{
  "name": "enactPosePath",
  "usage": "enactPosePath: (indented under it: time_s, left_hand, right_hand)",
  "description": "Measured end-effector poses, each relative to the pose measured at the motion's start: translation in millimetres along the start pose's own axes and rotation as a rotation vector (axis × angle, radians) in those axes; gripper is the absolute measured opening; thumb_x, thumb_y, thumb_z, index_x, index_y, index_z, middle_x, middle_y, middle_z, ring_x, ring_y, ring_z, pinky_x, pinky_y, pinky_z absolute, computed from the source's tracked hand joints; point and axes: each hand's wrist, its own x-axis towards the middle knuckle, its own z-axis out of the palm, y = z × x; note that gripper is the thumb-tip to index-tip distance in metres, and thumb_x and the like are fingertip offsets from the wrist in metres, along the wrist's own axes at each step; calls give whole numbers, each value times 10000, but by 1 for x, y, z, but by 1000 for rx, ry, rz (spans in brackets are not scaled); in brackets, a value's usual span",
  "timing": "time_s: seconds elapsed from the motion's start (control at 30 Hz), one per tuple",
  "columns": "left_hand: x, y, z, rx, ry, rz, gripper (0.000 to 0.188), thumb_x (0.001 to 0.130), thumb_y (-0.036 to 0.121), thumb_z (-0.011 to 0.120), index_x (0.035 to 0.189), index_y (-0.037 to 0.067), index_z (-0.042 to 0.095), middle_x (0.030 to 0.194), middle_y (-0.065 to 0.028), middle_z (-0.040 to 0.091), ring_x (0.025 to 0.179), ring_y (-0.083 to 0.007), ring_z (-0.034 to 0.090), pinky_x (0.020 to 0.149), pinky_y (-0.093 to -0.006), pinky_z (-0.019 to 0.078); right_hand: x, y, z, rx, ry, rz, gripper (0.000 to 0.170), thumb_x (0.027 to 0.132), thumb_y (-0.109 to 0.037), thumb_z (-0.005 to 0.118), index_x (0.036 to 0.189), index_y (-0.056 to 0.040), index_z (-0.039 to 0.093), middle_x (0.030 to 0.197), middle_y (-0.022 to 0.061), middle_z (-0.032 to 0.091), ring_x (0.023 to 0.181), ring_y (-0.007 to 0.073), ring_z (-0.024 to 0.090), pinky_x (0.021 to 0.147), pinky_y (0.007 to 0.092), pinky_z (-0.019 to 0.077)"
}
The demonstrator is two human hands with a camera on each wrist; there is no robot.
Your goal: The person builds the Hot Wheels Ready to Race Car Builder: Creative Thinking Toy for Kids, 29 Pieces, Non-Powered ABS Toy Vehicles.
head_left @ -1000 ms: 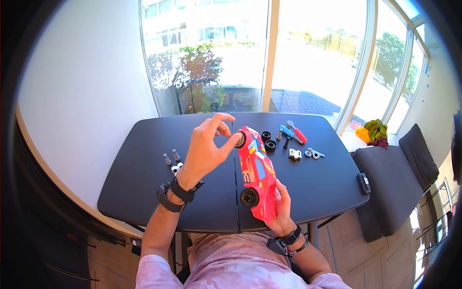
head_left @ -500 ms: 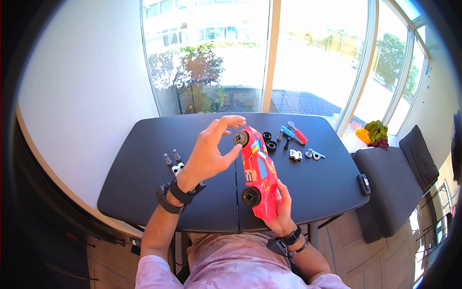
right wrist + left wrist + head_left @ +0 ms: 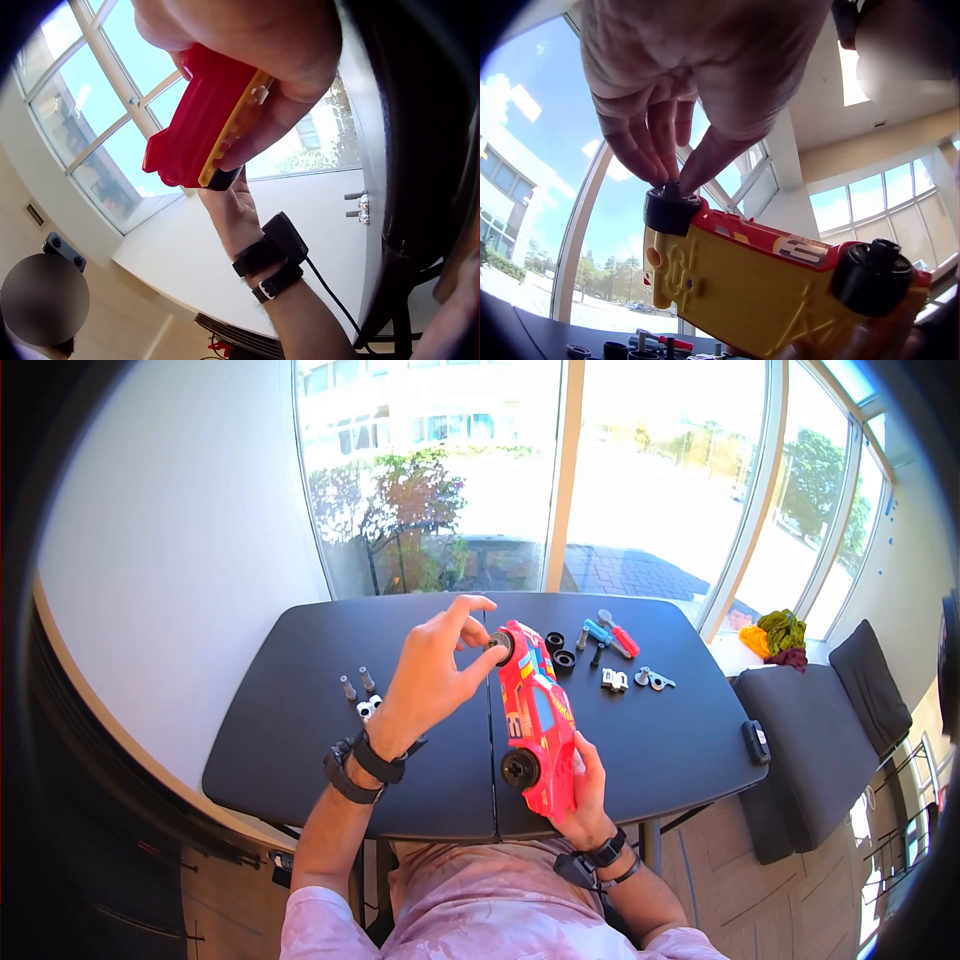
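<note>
A red toy car (image 3: 540, 710) with a yellow underside (image 3: 742, 300) is held above the table, its wheels facing left in the head view. My right hand (image 3: 587, 788) grips its rear end from the right; the right wrist view shows fingers wrapped round the red body (image 3: 210, 112). My left hand (image 3: 425, 675) is at the far wheel (image 3: 671, 212), where thumb and fingertips pinch the small hub piece (image 3: 672, 189) at its centre. The nearer wheel (image 3: 520, 768) has a dark hub piece standing out, untouched.
On the black table (image 3: 440, 800) lie loose black wheels (image 3: 563, 661), blue and red tools (image 3: 622, 641), white parts (image 3: 614, 680), a grey wrench-like piece (image 3: 657, 680) and grey bolts (image 3: 348, 689) at the left. A black case (image 3: 755, 741) sits at the right edge.
My left fingers moved off the far wheel half a second ago, and now they are back on its hub. The car has stayed in my right hand, barely shifting.
</note>
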Motion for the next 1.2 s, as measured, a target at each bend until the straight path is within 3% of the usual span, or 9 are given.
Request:
enactPosePath:
  time_s: [0.1,0.2,0.3,0.4,0.5,0.6,0.8,1.2]
  left_hand:
    - [-2,-3,6,-213,65,165,504,952,114,869,1405,74,651,1007,-89,810,963,-228,781,842,-362,593]
    - [-1,10,6,-180,211,135,390,951,133,885,1291,51,711,975,-95,800,892,-223,762,797,-355,580]
    - [-1,5,-2,123,54,-25,264,947,125,889,1161,23,772,999,-110,794,878,-221,749,805,-351,589]
    - [1,-1,-1,81,15,-73,208,946,157,895,1059,6,806,1004,-109,791,856,-208,735,778,-344,587]
    - [-3,-7,5,-29,62,85,220,949,158,891,1092,8,814,956,-103,791,835,-202,740,756,-336,585]
    - [0,0,3,-77,95,126,192,955,127,879,1094,6,823,928,-105,792,840,-195,747,756,-344,595]
    - [-2,-1,2,-29,71,-75,165,962,96,878,1081,-12,841,956,-104,816,830,-163,773,766,-313,621]
    - [-2,0,4,-80,47,-82,194,965,101,881,1095,-36,839,1026,-120,825,883,-169,808,816,-304,635]
  right_hand:
    - [1,2,0,42,3,-13,626,1155,-523,540,1587,-71,525,1385,125,749,1116,234,806,862,400,707]
    - [-1,1,5,35,38,-9,623,1154,-520,542,1584,-69,528,1386,125,749,1114,232,806,859,398,705]
    - [0,0,2,25,31,5,622,1154,-520,541,1581,-68,530,1383,125,751,1115,231,806,861,396,706]
    - [2,0,2,29,8,0,622,1156,-520,536,1581,-65,529,1385,127,750,1118,230,806,861,395,709]
    - [0,1,5,33,15,-17,619,1159,-518,530,1580,-64,529,1387,129,749,1125,231,807,860,396,712]
    - [0,1,2,24,9,-17,623,1161,-519,526,1581,-60,528,1391,129,750,1134,232,806,858,400,714]
    - [0,1,5,11,13,-25,628,1161,-525,521,1576,-54,532,1386,133,752,1123,231,809,853,398,714]
    - [0,2,4,34,15,-15,623,1161,-523,526,1576,-58,531,1377,133,754,1100,230,812,835,404,713]
